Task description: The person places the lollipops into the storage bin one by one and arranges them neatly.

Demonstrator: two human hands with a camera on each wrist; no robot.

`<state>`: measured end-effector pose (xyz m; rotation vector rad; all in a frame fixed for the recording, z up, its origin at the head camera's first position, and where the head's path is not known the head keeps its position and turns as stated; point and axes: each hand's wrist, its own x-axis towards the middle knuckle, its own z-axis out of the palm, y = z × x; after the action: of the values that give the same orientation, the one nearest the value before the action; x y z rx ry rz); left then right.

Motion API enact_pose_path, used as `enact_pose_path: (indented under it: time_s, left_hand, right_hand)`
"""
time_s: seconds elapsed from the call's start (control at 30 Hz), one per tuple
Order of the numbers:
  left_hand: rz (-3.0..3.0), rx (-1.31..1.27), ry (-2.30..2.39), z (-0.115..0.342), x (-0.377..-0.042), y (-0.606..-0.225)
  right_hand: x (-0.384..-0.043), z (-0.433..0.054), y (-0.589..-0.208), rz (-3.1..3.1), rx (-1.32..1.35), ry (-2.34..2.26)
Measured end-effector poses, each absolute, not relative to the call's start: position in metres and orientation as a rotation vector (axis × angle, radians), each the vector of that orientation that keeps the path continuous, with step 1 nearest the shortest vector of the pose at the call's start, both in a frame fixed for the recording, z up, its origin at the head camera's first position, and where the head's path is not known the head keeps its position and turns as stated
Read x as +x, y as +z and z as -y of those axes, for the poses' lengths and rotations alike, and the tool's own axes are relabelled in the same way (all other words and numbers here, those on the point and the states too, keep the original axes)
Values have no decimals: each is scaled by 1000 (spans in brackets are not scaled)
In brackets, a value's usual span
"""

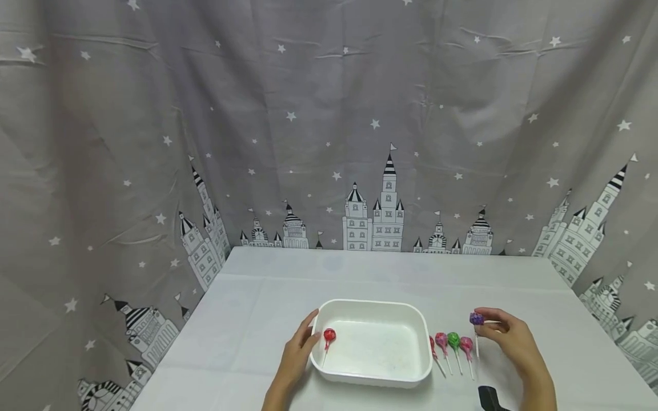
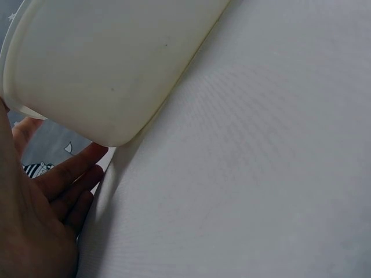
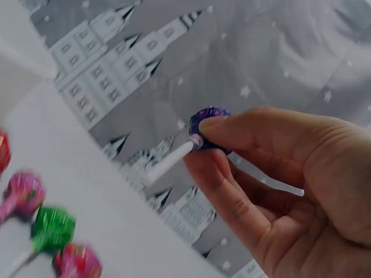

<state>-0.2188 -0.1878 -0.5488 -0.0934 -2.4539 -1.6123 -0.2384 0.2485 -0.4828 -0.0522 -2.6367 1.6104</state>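
My right hand (image 1: 506,337) pinches a purple-wrapped lollipop (image 1: 476,319) by its head, thumb against fingers; its white stick (image 3: 168,162) points down and away from the palm. To the left of that hand, a row of lollipops lies on the table beside the tray: a red one (image 1: 432,343), a pink one (image 1: 441,340), a green one (image 1: 453,341) and another pink one (image 1: 466,345). My left hand (image 1: 297,353) rests against the left side of a white plastic tray (image 1: 372,379), its fingers extended along the wall. Inside the tray, at its left end, lies one red lollipop (image 1: 329,335).
A white cloth covers the table (image 1: 288,279). A grey curtain (image 1: 319,142) printed with castles and stars hangs behind and around it. Near the front edge, below the right hand, a black object (image 1: 489,398) pokes into view.
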Motion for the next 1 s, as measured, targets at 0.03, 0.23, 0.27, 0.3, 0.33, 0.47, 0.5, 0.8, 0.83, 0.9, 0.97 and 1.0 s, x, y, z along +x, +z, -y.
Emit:
enact_pose_path:
  time_s: [0.03,0.23,0.27,0.3,0.33,0.47,0.5,0.8,0.83,0.9,0.97,1.0]
  left_hand:
    - [2455,-94,-1611,188,-219,-548]
    - [2453,-89,-1607,188,-218,-547]
    - [2452,-90,-1611,188,-218,-547]
    - [2452,-90,-1615,188,-218,-547]
    - [2451,-92,-1618,188,-218,-547]
    - [2455,-87,-1623,187,-217,-547]
    - [2453,-84,-1623,187,-217,-547]
    - [2441,-107,-1638,186,-218,-549]
    - [2437,-109,-1639,186,-218,-549]
    - [2427,-105,-1644,186,-218,-548]
    - [2428,-102,-1632,187,-217,-548]
    - [2431,-103,-1626,187,-217,-547]
  right_hand:
    - [-239,-247,-479,2622,-30,1602]
    - [-237,-230,-449,2543,112,1577]
    - [-237,-227,-446,2530,132,1581]
    - [-237,-224,-443,2513,154,1595]
    - [-238,-221,-440,2500,177,1614]
    - [-241,-209,-435,2459,255,1678]
    - [-243,-206,-435,2458,272,1690]
    - [-252,-161,-428,2524,308,1747]
    - [-254,-154,-428,2528,318,1745]
    - [-257,-140,-428,2528,327,1766]
    - [-260,-126,-431,2519,327,1790]
    - [-262,-119,-433,2514,340,1811]
